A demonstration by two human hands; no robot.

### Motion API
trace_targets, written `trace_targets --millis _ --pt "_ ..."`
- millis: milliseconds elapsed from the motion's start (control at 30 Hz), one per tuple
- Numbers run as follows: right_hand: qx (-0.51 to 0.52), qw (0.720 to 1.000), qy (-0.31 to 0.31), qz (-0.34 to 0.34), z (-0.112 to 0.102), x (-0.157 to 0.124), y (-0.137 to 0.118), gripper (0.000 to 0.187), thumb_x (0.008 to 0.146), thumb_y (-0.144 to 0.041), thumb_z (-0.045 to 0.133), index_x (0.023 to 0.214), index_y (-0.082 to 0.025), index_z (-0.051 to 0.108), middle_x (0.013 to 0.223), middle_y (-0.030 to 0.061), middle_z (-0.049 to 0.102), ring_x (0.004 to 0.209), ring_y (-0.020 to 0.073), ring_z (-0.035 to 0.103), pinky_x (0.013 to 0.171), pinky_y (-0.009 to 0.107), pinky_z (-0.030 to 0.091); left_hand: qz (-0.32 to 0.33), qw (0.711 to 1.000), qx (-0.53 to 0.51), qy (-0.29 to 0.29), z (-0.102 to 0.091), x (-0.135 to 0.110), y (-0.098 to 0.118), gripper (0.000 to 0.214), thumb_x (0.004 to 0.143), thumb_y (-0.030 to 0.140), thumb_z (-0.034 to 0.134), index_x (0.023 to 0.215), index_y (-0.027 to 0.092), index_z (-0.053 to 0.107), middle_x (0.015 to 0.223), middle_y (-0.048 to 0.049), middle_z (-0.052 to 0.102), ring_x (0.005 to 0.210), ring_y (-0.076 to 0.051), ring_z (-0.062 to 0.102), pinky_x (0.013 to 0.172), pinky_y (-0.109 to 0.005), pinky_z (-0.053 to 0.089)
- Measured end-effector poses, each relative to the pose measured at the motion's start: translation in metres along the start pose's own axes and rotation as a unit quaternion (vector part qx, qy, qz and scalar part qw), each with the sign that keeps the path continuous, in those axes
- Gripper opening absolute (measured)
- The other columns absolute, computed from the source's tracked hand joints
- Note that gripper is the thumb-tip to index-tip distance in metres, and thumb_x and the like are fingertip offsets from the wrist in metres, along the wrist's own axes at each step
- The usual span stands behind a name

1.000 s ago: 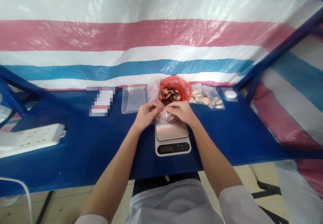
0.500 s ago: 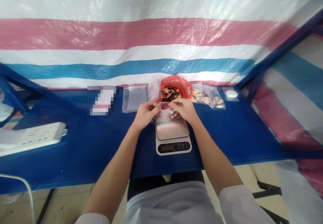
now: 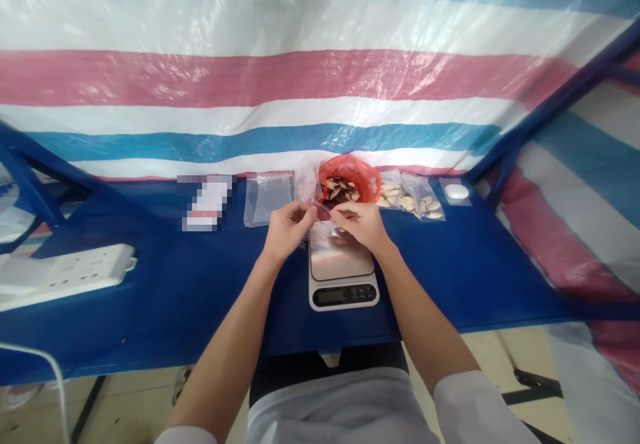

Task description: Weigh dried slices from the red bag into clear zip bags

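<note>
A clear plastic bag (image 3: 324, 225) is pinched between my two hands above the kitchen scale (image 3: 343, 264). My left hand (image 3: 290, 227) has thumb and fingers closed on the bag's left edge. My right hand (image 3: 361, 225) pinches its right side near the top. Just beyond my fingers stands an open red plastic bag (image 3: 370, 181) holding brown-edged dried slices (image 3: 341, 189). What, if anything, is inside the clear bag cannot be made out. The scale's small display (image 3: 331, 295) is too dim to read.
Clear bags of pale slices (image 3: 423, 204) lie right of the red bag, with a white round object (image 3: 457, 192) beyond. Flat clear bags (image 3: 269, 199) and a blurred-out item (image 3: 209, 203) lie left. A white power strip (image 3: 75, 274) sits at the blue table's (image 3: 200, 297) left.
My right hand has shifted slightly left and down, closer to my left hand, and the clear bag's top edge now slants between them. The camera view has tilted a little.
</note>
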State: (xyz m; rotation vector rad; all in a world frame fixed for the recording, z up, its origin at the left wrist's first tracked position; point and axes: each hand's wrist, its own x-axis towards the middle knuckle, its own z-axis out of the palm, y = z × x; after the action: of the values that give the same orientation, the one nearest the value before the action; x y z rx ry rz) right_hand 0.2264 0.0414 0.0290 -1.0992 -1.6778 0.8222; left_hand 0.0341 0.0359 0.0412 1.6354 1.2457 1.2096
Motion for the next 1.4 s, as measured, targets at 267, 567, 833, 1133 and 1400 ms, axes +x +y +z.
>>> trace_targets --millis 267,567,833,1133,1400 --pt "-0.012 1.000 -0.022 -0.004 0.003 -0.001 0.000 0.024 0.084 -0.042 0.067 0.089 -0.021 0.076 0.080 0.0035 0.077 0.065 0.0185 0.072 0.065 0.028 0.057 -0.002 0.998 0.069 0.009 0.005 -0.002 0.005 0.027 0.085 0.038 0.062 0.069 0.017 0.066 0.057 0.0013 0.061 0.055 -0.012 0.053 0.053 -0.022 0.038" --pt "-0.003 0.999 -0.022 0.027 -0.006 0.000 0.006 0.020 0.082 -0.037 0.067 0.085 -0.019 0.075 0.071 0.0029 0.074 0.062 0.0171 0.070 0.060 0.026 0.056 0.036 0.995 0.089 0.004 -0.005 0.001 -0.004 0.025 0.081 0.039 0.066 0.069 0.017 0.066 0.061 0.0003 0.064 0.056 -0.011 0.054 0.056 -0.022 0.042" --pt "0.000 1.000 -0.016 0.026 -0.012 0.003 0.011 0.015 0.077 -0.033 0.069 0.081 -0.018 0.072 0.071 0.0038 0.073 0.067 0.0188 0.071 0.061 0.028 0.058 0.052 0.990 0.132 0.012 -0.021 0.001 -0.002 0.011 0.071 0.027 0.068 0.066 0.017 0.064 0.061 0.0006 0.065 0.056 -0.012 0.056 0.058 -0.023 0.045" --pt "0.107 0.993 -0.021 0.041 -0.012 0.006 0.001 0.028 0.080 -0.045 0.070 0.086 -0.017 0.073 0.075 0.0036 0.074 0.066 0.0166 0.070 0.059 0.028 0.060 0.097 0.994 0.029 0.033 -0.025 -0.002 -0.008 0.025 0.081 0.040 0.071 0.086 0.016 0.066 0.079 -0.0038 0.068 0.072 -0.015 0.066 0.072 -0.026 0.054" --pt "0.126 0.991 -0.040 -0.009 -0.028 0.032 -0.036 0.034 0.080 -0.052 0.071 0.084 -0.018 0.076 0.075 0.0036 0.075 0.061 0.0147 0.067 0.060 0.027 0.060 0.077 0.989 -0.085 0.096 -0.021 0.009 -0.012 0.050 0.069 0.047 0.082 0.105 0.018 0.062 0.108 -0.0085 0.064 0.105 -0.022 0.064 0.092 -0.035 0.055"
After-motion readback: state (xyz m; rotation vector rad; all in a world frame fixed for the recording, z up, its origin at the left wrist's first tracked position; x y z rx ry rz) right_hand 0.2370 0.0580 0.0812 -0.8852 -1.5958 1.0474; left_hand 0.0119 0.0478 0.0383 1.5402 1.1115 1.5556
